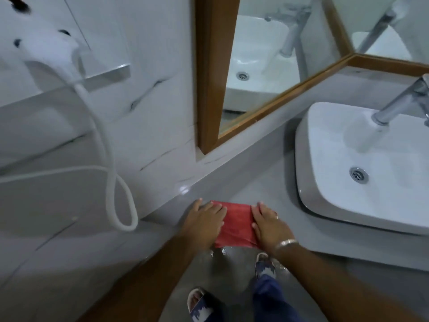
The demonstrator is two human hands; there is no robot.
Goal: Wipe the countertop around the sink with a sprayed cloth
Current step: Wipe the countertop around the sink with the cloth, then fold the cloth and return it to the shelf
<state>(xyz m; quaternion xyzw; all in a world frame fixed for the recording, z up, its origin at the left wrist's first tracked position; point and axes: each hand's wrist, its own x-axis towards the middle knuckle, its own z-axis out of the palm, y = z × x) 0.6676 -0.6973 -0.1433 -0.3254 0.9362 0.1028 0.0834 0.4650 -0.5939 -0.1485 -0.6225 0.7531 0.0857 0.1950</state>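
Note:
A red cloth (236, 225) lies flat on the grey countertop (262, 173), near its front left corner. My left hand (205, 220) rests palm down on the cloth's left edge, fingers spread. My right hand (270, 225), with a metal bracelet at the wrist, presses flat on the cloth's right edge. The white rectangular sink (362, 168) sits on the counter to the right of the cloth, a hand's width away. A chrome tap (399, 103) leans over the basin.
A wood-framed mirror (262, 66) stands along the back of the counter. On the left wall hangs a white spray head (58, 46) with a looping hose (111, 173). My feet in slippers (199, 303) stand on the wet grey floor below.

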